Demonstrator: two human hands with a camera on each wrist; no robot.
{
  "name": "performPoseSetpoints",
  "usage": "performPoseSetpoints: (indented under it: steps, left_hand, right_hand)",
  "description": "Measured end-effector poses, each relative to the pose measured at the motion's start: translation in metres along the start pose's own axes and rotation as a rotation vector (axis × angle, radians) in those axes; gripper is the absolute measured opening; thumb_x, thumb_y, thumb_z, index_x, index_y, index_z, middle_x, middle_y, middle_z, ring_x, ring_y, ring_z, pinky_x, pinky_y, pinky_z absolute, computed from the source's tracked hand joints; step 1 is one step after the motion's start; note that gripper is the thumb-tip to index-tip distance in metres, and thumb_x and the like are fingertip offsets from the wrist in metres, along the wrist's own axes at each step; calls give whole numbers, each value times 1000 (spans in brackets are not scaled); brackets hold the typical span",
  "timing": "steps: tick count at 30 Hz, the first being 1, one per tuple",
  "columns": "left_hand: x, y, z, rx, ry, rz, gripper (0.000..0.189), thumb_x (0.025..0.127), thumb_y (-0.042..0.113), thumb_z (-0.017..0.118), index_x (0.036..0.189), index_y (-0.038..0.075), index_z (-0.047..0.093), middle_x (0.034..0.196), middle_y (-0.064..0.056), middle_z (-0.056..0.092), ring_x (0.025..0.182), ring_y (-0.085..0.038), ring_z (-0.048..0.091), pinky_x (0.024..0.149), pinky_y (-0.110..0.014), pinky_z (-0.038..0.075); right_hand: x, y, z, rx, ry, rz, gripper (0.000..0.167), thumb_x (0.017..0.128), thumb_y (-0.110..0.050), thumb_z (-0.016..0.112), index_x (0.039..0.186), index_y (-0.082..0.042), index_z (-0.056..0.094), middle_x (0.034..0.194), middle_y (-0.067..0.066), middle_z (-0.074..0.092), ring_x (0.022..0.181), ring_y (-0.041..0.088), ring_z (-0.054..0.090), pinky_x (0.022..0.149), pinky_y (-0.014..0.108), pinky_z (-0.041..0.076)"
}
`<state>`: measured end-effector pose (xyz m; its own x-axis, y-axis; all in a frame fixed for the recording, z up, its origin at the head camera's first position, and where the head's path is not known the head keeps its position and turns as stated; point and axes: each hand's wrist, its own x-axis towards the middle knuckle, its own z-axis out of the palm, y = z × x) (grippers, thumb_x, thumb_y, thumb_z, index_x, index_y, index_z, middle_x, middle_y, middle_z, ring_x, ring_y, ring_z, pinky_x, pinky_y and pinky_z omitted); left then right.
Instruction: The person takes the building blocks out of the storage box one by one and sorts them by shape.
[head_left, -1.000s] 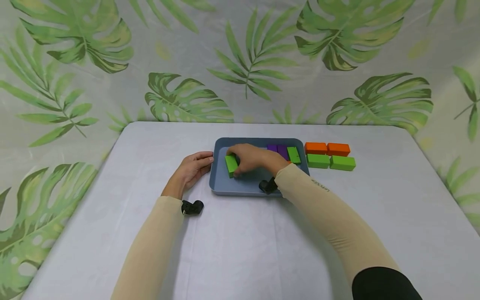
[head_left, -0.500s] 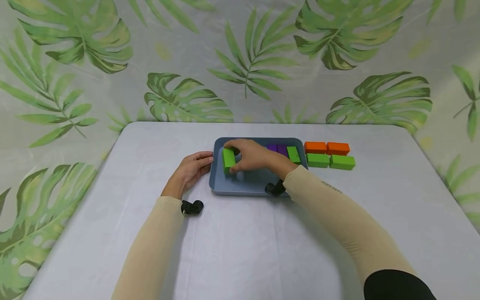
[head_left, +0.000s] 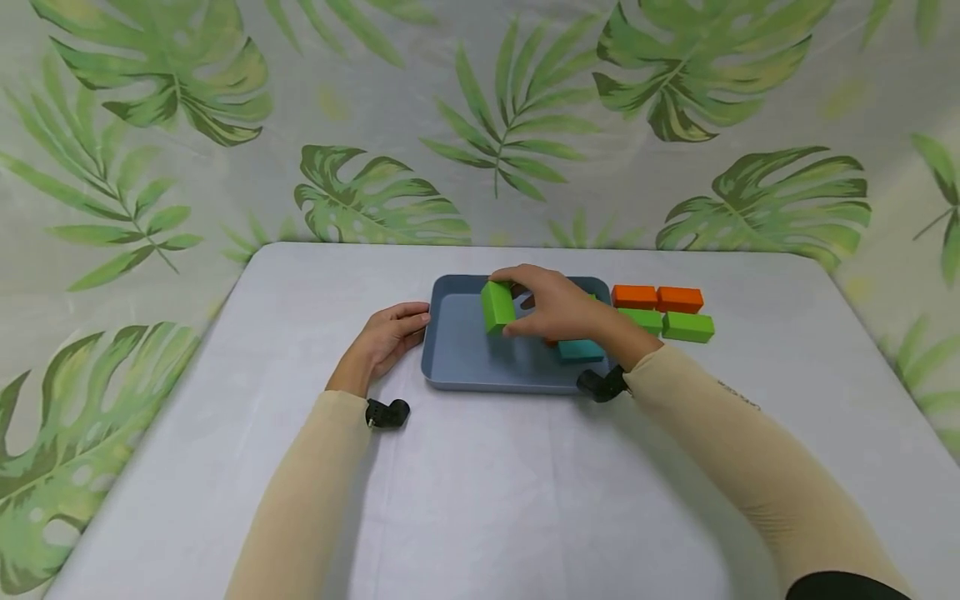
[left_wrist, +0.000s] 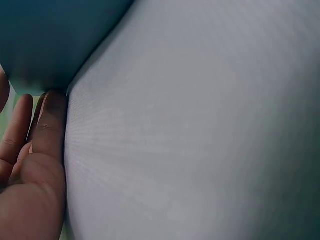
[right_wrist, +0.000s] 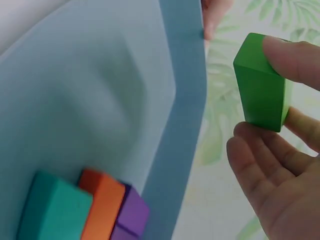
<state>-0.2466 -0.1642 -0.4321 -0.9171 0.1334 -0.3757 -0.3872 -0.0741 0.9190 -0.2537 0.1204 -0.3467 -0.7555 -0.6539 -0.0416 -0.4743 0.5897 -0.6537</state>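
Between thumb and fingers my right hand (head_left: 562, 307) pinches a green rectangular block (head_left: 497, 308), raised over the blue-grey tray (head_left: 459, 362). In the right wrist view the block (right_wrist: 262, 92) is held at its two ends, clear of the tray floor. My left hand (head_left: 388, 343) lies beside the tray's left end, its fairly straight fingertips touching the rim. Inside the tray, a teal block (head_left: 581, 351) shows under the right hand. Next to it in the right wrist view are an orange block (right_wrist: 103, 200) and purple blocks (right_wrist: 134, 210); the right hand mostly hides these in the head view.
Just right of the tray, two orange blocks (head_left: 680, 299) form a row behind two green blocks (head_left: 688, 327). A white cloth (head_left: 480, 483) covers the table, and a leaf-patterned sheet (head_left: 360, 192) hangs behind it.
My right hand has lifted the green block off the tray's left part and carried it up and to the right. The left hand has stayed at the rim.
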Motion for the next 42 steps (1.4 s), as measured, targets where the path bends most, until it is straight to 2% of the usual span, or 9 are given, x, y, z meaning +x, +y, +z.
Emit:
performPoseSetpoints:
  steps: [11, 21, 28, 36, 37, 39, 42]
  left_hand:
    - [-2, 2, 2, 9, 10, -4, 45, 99, 7, 58, 143, 0, 49, 139, -10, 54, 112, -8, 58, 99, -21, 50]
    - [-1, 2, 0, 17, 4, -4, 46, 99, 9, 59, 144, 1, 48, 147, -14, 49, 121, -14, 55, 113, -31, 43]
    - [0, 0, 2, 14, -11, 3, 46, 100, 8, 58, 144, 1, 47, 149, -15, 48, 128, -18, 52, 117, -33, 41]
    - [-1, 1, 4, 5, -11, 2, 46, 99, 7, 58, 144, 0, 47, 150, -15, 47, 134, -20, 50, 119, -35, 39]
    - [-1, 1, 4, 7, -11, 1, 46, 99, 7, 58, 144, 0, 47, 150, -15, 47, 134, -20, 50, 119, -34, 39]
    - [-1, 1, 3, 7, -8, -3, 47, 99, 8, 58, 144, 1, 47, 150, -15, 47, 135, -20, 49, 119, -35, 39]
    - [-1, 1, 3, 8, -5, -8, 47, 100, 8, 58, 145, 1, 47, 150, -14, 47, 133, -19, 50, 118, -34, 40]
  right_hand:
    - [-29, 13, -24, -63, 45, 57, 74, 84, -20, 79, 148, -11, 42, 140, 12, 52, 118, 32, 56, 101, 51, 53]
    - [-61, 36, -50, -33, 81, 178, 74, 86, -16, 77, 150, -9, 39, 145, 15, 48, 123, 35, 56, 103, 51, 52]
    - [-101, 62, -75, -70, 106, 242, 75, 86, -18, 78, 149, -8, 40, 143, 17, 49, 124, 37, 56, 101, 53, 53]
    - [-157, 93, -121, -170, 158, 394, 80, 89, -29, 75, 154, -9, 33, 143, 24, 48, 124, 49, 54, 99, 61, 49]
    - [-162, 99, -125, -176, 165, 411, 80, 89, -29, 75, 154, -8, 32, 141, 25, 49, 123, 49, 54, 97, 59, 51]
    - [-171, 113, -131, -179, 167, 443, 82, 89, -29, 75, 154, -5, 31, 139, 27, 50, 123, 49, 53, 90, 42, 57]
    - [-181, 137, -134, -169, 159, 487, 83, 89, -28, 75, 153, 0, 31, 138, 31, 50, 124, 48, 51, 78, 22, 53]
